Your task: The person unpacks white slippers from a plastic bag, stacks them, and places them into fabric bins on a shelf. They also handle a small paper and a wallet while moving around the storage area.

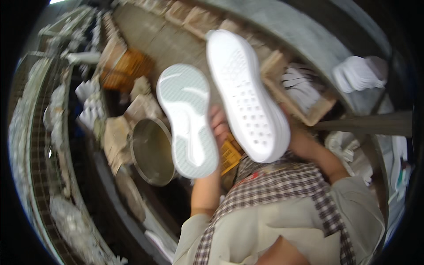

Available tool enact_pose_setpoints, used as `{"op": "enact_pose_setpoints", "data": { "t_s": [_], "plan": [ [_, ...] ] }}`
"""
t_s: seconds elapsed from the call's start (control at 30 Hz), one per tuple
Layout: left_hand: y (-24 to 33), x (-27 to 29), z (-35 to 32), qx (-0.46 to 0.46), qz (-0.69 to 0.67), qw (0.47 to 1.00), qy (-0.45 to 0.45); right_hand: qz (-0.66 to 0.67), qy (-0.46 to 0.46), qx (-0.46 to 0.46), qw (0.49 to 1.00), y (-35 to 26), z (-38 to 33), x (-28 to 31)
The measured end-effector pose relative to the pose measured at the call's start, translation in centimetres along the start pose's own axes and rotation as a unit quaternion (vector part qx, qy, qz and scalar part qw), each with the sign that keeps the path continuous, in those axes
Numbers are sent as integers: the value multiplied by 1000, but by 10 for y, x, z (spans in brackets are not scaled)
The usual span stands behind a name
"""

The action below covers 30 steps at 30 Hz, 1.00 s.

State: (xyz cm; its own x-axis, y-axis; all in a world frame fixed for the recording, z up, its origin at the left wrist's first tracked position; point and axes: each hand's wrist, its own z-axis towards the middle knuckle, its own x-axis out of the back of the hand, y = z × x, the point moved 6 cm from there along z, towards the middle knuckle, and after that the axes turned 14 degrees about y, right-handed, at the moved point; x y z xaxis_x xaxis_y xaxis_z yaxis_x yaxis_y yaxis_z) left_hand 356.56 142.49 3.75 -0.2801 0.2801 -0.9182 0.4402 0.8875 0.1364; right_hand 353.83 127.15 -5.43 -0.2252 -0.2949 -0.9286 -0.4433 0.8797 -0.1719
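Note:
In my left hand is a white shoe sole with pale grey-green ribbed tread patches at toe and heel. My fingers curl round its right edge, and the palm is behind it. A second sole, thick and all white, is held up beside it by my right hand. Rows of small square hollows cover its facing side. Most of the right hand's fingers are hidden behind this sole. Both soles stand roughly upright, toe ends away from me, with a narrow gap between them.
To the left stand a round metal bin, an orange basket and a wire rack. On the right, a carton holds white pieces, and a stack of white soles lies on a grey surface. A dark bar juts in from the right.

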Motion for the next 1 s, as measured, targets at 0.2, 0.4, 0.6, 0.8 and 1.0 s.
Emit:
{"op": "enact_pose_setpoints", "data": {
  "t_s": [0.2, 0.4, 0.6, 0.8, 1.0],
  "plan": [
    [-25, -15, 7, 51, -37, 996, -68, -149, 84, 329, 929, -76, -7, 10],
    [-31, 7, 15, 65, 37, 997, -30, 255, -49, 189, 947, -139, -1, 33],
    [-19, 43, 14, 93, 129, 987, -28, 214, -48, 284, 933, -174, -10, 40],
    [-2, 77, 13, 205, 68, 976, -24, 256, -8, 311, 915, -186, -14, 38],
    [0, 87, 7, 110, 134, 985, 13, 478, 183, 320, 797, -169, -25, 60]
  ]
}}
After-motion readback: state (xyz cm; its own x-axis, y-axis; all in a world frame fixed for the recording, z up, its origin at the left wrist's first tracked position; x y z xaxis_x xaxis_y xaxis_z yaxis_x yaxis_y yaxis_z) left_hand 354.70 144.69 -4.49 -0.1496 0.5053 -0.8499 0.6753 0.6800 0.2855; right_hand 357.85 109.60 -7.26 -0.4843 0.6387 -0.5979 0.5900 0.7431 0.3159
